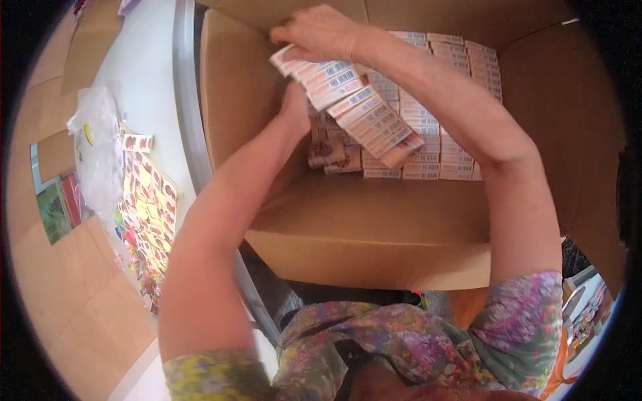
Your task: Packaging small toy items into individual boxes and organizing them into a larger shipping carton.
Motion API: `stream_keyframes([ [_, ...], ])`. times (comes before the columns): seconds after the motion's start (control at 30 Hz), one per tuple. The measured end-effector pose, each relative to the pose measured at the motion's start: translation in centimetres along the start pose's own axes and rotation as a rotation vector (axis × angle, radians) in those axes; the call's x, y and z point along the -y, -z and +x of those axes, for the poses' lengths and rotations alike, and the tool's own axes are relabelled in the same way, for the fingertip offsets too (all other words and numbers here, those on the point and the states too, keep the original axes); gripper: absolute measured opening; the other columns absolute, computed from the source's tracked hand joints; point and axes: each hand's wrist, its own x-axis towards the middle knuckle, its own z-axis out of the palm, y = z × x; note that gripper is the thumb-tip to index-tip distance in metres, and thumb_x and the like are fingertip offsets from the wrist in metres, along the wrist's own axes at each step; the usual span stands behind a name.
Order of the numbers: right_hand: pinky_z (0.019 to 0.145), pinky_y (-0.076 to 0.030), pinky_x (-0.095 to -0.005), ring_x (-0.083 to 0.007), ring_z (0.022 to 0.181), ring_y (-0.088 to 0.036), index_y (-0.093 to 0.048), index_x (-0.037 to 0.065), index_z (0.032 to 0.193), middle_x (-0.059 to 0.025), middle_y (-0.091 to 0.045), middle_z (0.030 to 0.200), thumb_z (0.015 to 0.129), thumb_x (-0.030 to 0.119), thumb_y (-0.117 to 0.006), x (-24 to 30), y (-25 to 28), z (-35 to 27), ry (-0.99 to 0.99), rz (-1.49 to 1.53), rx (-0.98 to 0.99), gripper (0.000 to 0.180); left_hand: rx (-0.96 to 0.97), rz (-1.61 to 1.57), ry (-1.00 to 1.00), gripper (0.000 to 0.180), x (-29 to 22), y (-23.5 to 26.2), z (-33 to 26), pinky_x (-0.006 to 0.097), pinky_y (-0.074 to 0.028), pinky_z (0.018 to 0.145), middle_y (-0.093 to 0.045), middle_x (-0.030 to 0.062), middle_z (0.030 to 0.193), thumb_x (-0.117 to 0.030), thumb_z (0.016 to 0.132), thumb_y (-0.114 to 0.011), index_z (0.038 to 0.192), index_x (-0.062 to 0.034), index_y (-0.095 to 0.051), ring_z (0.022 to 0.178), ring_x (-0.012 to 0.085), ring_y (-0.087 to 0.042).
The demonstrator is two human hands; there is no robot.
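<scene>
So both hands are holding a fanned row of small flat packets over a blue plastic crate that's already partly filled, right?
Not quite: the head view shows a brown cardboard box, not a blue plastic crate. The rest stands: the left hand and right hand hold a fanned row of small flat packets over it, partly filled.

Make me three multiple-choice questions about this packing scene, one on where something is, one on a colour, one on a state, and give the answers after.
1. Where does the fanned stack of small flat packets sit?
A. on the white table
B. held over the open cardboard box
C. on the floor

2. What colour is the cardboard box?
A. brown
B. blue
C. black

3. How are the packets inside the box arranged?
A. scattered loose
B. packed in neat rows
C. wrapped in foil

Answers:
1 B, the right hand grips the stack from above and the left hand supports it from below, over the box.
2 A, its walls and flaps are plain brown.
3 B, their edges line up in tight rows.
</scene>
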Motion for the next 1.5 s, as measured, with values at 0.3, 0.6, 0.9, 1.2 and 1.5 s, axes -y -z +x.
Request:
stream_keyframes([
  [0.3, 0.097, -0.042, -0.0433, -0.0272, 0.118, -0.049, -0.051, 0.009, 0.134, -0.0066, -0.056, 0.127, 0.084, 0.04, -0.064, -1.8, -9.1, -6.8, -0.263, 0.021, 0.269, 0.06, -0.139, 0.329, 0.163, 0.068, 3.3, 1.4, 5.3, 0.041, -0.049, 0.086, -0.062, 0.0105, 0.119, -0.064, 0.098, -0.022, 0.122, -0.0117, -0.057, 0.111, 0.0223, -0.057],
  [0.6, 0.107, -0.038, -0.0399, -0.0356, 0.129, -0.042, -0.043, 0.0, 0.139, -0.0198, -0.047, 0.137, 0.067, 0.03, -0.08, -3.3, -8.5, -4.2, -0.228, 0.261, 0.475, 0.087, 0.013, 0.093, 0.085, 0.068, 5.9, -0.1, 5.7, 0.046, -0.051, 0.088, -0.06, 0.0098, 0.123, -0.067, 0.095, -0.03, 0.127, -0.0116, -0.052, 0.113, 0.0255, -0.057],
  [0.9, 0.101, -0.044, -0.0438, -0.0355, 0.123, -0.048, -0.047, 0.003, 0.134, -0.0189, -0.052, 0.129, 0.073, 0.024, -0.077, -3.4, -9.4, -0.2, -0.113, 0.232, 0.561, 0.071, -0.468, 0.202, -0.448, 0.045, 6.6, 1.5, 10.1, 0.037, -0.051, 0.08, -0.066, 0.0139, 0.097, -0.04, 0.088, -0.068, 0.11, -0.0019, -0.06, 0.09, 0.0236, -0.063],
  [1.2, 0.106, -0.039, -0.0389, -0.0358, 0.125, -0.046, -0.039, 0.001, 0.141, -0.0216, -0.048, 0.133, 0.079, 0.028, -0.07, -5.9, -11.3, -3.8, -0.259, 0.402, 0.311, 0.074, -0.039, 0.129, -0.241, 0.074, 3.0, 4.3, 9.5, 0.04, -0.05, 0.089, -0.055, 0.0156, 0.124, -0.031, 0.083, -0.076, 0.135, 0.0006, -0.034, 0.107, 0.0251, -0.057],
  [1.5, 0.108, -0.036, -0.0424, -0.0367, 0.13, -0.039, -0.028, -0.001, 0.146, -0.0206, -0.044, 0.138, 0.066, 0.027, -0.077, -3.1, -9.4, -2.5, -0.315, 0.021, 0.581, 0.097, 0.047, 0.122, -0.254, 0.097, 1.5, 2.1, 7.7, 0.044, -0.05, 0.092, -0.047, 0.0198, 0.131, 0.013, 0.066, -0.061, 0.148, -0.0106, -0.014, 0.117, 0.0344, -0.052],
])
